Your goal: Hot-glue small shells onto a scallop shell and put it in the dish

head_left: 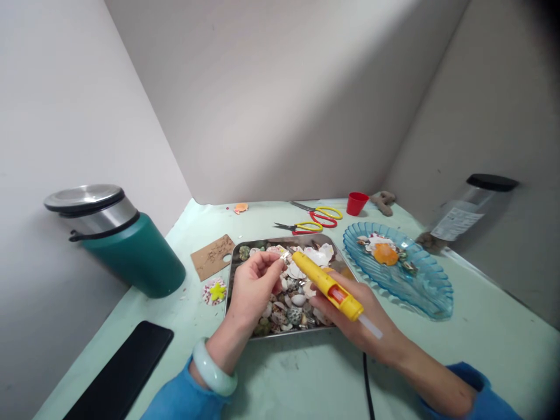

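Over a metal tray (280,334) full of small seashells (294,315), my left hand (258,280) pinches a tiny pale piece (284,255), perhaps a shell, between thumb and fingertips. My right hand (350,309) is closed round a yellow hot glue gun (321,280), a clear glue stick (370,325) poking out of its back end. The gun's nozzle points up and left, close to the pale piece; whether they touch I cannot tell. Larger white shells (321,255) lie in the tray behind the gun.
A blue leaf-shaped dish (431,286) with shells and an orange shell stands right. Two pairs of scissors (324,219) and a red cup (357,203) lie behind the tray. On the left are a green flask (135,256), a phone (125,367) and a brown card (212,256). A black cord (367,385) runs down in front.
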Demonstrator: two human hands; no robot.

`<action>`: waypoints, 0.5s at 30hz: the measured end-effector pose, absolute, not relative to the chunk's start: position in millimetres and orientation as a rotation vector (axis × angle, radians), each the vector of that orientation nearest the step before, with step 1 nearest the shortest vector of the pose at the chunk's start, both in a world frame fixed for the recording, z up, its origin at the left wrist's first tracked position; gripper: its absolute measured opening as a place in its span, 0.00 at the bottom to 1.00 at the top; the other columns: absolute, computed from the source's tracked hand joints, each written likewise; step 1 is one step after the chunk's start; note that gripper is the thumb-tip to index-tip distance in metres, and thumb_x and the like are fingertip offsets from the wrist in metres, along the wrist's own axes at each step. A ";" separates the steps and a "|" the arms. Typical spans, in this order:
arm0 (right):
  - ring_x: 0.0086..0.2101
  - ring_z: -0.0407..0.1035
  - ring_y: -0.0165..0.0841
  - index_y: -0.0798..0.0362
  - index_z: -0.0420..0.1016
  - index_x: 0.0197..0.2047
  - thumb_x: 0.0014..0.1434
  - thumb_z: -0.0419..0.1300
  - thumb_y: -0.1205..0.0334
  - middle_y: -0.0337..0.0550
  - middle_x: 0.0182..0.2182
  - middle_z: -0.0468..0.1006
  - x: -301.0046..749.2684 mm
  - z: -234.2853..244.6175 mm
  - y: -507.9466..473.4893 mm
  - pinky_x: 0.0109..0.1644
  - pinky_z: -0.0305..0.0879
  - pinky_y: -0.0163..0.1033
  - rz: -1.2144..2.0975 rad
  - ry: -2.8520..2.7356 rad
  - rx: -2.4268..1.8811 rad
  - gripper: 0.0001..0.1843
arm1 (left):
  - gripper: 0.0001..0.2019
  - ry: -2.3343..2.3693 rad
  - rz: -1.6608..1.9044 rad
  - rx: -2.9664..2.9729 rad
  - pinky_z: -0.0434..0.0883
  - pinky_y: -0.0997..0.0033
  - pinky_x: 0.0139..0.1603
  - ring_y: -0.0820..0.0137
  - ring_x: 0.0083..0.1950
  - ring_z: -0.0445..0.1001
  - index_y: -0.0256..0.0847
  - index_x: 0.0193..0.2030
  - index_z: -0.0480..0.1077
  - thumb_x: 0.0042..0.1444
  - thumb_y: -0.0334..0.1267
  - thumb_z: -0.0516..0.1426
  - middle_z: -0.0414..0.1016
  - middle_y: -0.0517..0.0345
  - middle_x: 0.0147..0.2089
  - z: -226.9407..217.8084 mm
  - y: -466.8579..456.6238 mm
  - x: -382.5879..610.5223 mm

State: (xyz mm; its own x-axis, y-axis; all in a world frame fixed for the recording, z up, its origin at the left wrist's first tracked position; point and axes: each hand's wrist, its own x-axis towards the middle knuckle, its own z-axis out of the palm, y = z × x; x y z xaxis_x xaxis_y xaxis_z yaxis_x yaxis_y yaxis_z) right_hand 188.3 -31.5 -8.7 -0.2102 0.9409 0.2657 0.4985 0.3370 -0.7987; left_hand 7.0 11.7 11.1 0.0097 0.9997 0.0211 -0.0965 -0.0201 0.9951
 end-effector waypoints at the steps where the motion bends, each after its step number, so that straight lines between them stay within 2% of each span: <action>1: 0.29 0.65 0.33 0.51 0.71 0.37 0.61 0.57 0.51 0.41 0.31 0.73 187.7 -7.8 -32.3 0.33 0.63 0.39 0.773 -1.836 -1.265 0.12 | 0.11 1.117 1.261 1.160 0.60 0.81 0.19 0.82 0.19 0.62 0.34 0.32 0.70 0.49 0.40 0.64 0.70 0.65 0.24 11.2 11.4 6.9; 6: 0.28 0.67 0.33 0.50 0.74 0.39 0.58 0.60 0.52 0.39 0.29 0.74 184.1 -3.9 -35.3 0.29 0.64 0.37 1.036 -1.702 -1.204 0.11 | 0.11 1.104 1.264 1.157 0.61 0.81 0.19 0.82 0.19 0.63 0.34 0.33 0.70 0.49 0.39 0.64 0.72 0.63 0.27 10.3 11.8 6.0; 11: 0.31 0.69 0.34 0.52 0.74 0.39 0.57 0.60 0.52 0.41 0.32 0.74 183.5 -1.2 -35.0 0.33 0.66 0.38 1.044 -1.601 -1.256 0.13 | 0.11 1.092 1.258 1.139 0.61 0.81 0.20 0.82 0.19 0.63 0.33 0.32 0.70 0.48 0.39 0.64 0.73 0.63 0.25 8.6 13.2 6.0; 15: 0.28 0.66 0.32 0.54 0.75 0.41 0.57 0.60 0.52 0.40 0.28 0.73 183.5 1.2 -37.2 0.30 0.64 0.37 1.125 -1.613 -1.268 0.14 | 0.11 1.078 1.273 1.127 0.61 0.81 0.20 0.82 0.18 0.64 0.33 0.33 0.71 0.48 0.38 0.64 0.74 0.62 0.26 9.1 12.4 6.5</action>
State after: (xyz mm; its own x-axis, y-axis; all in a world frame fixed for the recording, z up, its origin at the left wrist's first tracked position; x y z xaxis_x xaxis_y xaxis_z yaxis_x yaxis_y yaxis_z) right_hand 183.5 -37.2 1.2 -0.1974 0.9788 0.0536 0.2881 0.1102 -0.9512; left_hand 6.5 12.4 9.1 0.0195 0.9996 0.0215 -0.1436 -0.0184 0.9895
